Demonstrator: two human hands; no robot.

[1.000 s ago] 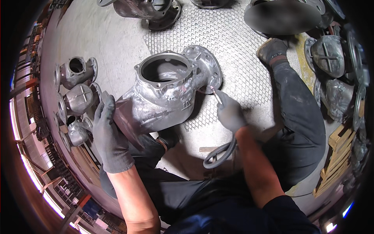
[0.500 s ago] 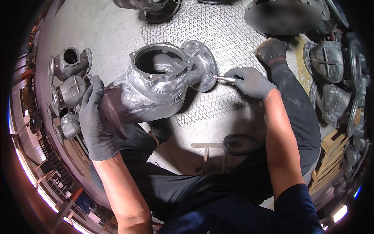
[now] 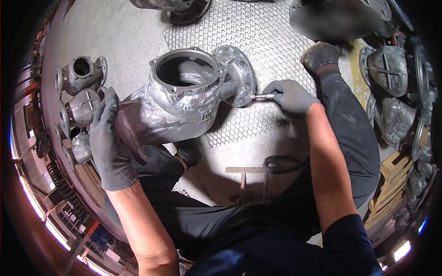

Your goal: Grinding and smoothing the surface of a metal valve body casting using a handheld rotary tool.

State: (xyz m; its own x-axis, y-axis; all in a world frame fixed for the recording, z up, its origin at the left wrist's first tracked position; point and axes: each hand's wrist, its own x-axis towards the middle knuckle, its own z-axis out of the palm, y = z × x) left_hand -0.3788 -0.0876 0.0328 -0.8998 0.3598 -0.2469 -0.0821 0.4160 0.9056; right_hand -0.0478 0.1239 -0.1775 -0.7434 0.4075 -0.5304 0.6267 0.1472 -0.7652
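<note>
In front of me a grey cast-metal valve body (image 3: 184,117) lies tilted, its round bolted opening (image 3: 186,69) facing up. My left hand (image 3: 113,147), in a grey glove, is wrapped round the rim of its left flange (image 3: 130,131). On the right, my gloved right hand (image 3: 294,97) pinches a slim metal pencil grinder (image 3: 263,97) with a small pinkish tip. That tip is at the lower edge of the drilled right flange (image 3: 246,78); I cannot tell whether it touches. A dark hose (image 3: 283,164) loops below my right hand.
Diamond-patterned mesh (image 3: 258,124) covers the floor under the casting. A small wooden stand (image 3: 243,170) is between my legs. More castings stand at left (image 3: 83,73), right (image 3: 388,71) and far (image 3: 189,11). A wooden pallet (image 3: 391,181) lies at right.
The valve body and my left hand have shifted slightly left. My right hand has moved a little left, bringing the grinder lower along the flange edge. The hose loop looks flatter.
</note>
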